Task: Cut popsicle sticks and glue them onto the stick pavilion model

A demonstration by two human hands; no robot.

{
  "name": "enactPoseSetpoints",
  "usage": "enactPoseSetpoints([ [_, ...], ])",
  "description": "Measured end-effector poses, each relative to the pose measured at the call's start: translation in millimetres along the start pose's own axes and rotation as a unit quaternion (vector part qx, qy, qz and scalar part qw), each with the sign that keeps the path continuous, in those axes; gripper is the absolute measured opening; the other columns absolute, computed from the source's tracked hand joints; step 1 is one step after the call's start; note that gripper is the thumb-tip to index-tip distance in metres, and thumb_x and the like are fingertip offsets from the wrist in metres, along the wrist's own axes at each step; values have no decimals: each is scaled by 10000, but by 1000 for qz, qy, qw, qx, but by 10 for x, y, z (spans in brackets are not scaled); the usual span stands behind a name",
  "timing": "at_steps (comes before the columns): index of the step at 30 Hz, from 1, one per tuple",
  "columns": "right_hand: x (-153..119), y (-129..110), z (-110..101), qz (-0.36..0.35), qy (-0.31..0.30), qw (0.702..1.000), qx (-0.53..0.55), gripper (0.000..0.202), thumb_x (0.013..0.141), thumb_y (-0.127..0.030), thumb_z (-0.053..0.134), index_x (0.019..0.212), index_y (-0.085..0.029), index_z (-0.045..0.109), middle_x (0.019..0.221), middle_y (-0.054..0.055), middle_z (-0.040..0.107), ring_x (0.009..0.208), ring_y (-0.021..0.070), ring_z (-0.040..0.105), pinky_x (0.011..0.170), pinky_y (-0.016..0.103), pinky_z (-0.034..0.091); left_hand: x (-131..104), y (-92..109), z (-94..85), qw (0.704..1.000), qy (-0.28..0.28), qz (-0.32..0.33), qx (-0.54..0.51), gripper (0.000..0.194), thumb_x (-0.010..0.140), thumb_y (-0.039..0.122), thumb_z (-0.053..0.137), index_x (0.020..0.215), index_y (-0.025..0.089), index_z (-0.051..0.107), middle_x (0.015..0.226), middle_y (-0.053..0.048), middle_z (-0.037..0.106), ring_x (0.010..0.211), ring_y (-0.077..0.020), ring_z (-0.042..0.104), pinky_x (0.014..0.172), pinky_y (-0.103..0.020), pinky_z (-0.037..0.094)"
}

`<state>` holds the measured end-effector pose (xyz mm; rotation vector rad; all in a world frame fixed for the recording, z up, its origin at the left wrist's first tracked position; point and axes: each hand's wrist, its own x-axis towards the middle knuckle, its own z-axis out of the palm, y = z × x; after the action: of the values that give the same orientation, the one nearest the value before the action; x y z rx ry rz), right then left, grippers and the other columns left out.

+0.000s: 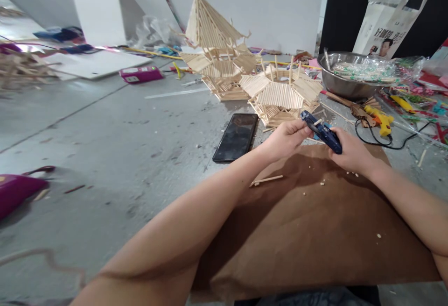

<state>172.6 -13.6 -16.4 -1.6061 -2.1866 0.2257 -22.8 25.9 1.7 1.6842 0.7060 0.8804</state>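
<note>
My right hand is wrapped round the handle of a dark blue cutting tool, whose head points up and left. At that head, my left hand pinches a short pale stick that lies across the tool. Both hands are above the far edge of a brown sheet. Thin loose sticks and small cut bits lie on the sheet. Just beyond my hands stands a low stick structure.
A black phone lies left of my hands. Behind stands a taller stick tower. At the right are a metal bowl, a yellow glue gun with a black cord, and a white bag.
</note>
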Motion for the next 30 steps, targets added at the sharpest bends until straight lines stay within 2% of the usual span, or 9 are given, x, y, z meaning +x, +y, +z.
enactPoseSetpoints([
  [3,-12,-2,3,7,-5,1000,-14,414,673,-252,491,1077,-163,468,961,95,612,832,231,573,695,322,418,-5,11,-35,998,-38,-48,-31,220,797,331,531,659,159,535,374,87,301,333,-35,250,371,-187,186],
  [6,-30,-24,-2,17,-6,999,-32,356,681,-264,480,1022,-161,490,869,81,625,747,215,575,645,304,400,-6,18,-48,995,-51,-67,-45,221,804,343,515,673,165,517,377,91,287,316,-34,235,361,-190,165],
  [11,-40,-59,-9,31,-15,999,-41,245,691,-274,468,912,-172,497,768,63,623,679,197,565,610,284,377,-2,50,-37,998,-41,-44,-5,220,797,328,514,655,159,515,395,90,297,353,-36,258,390,-182,207],
  [17,-31,-68,6,39,-15,997,-60,193,699,-272,461,866,-183,496,764,64,625,714,203,573,634,285,379,6,53,-16,999,-9,-13,50,218,797,300,486,640,155,524,445,64,390,471,-61,397,491,-178,315],
  [20,-26,-70,8,43,-17,997,-68,194,706,-279,458,868,-180,501,759,69,624,714,206,574,629,289,379,7,50,-16,998,-6,-17,66,218,806,289,471,644,153,522,448,62,391,490,-64,407,510,-178,326],
  [25,-20,-50,3,22,-13,999,-45,306,701,-263,466,992,-174,487,848,75,629,760,220,580,640,299,390,4,58,-45,998,-33,-33,32,206,823,285,472,666,157,511,415,85,321,393,-44,296,428,-177,257],
  [30,-19,-21,10,12,-9,999,-43,378,691,-258,478,1055,-160,470,899,94,623,764,228,581,640,310,395,-4,53,-86,991,-81,-90,-54,234,817,348,508,674,162,503,390,101,240,323,-30,181,348,-187,128],
])
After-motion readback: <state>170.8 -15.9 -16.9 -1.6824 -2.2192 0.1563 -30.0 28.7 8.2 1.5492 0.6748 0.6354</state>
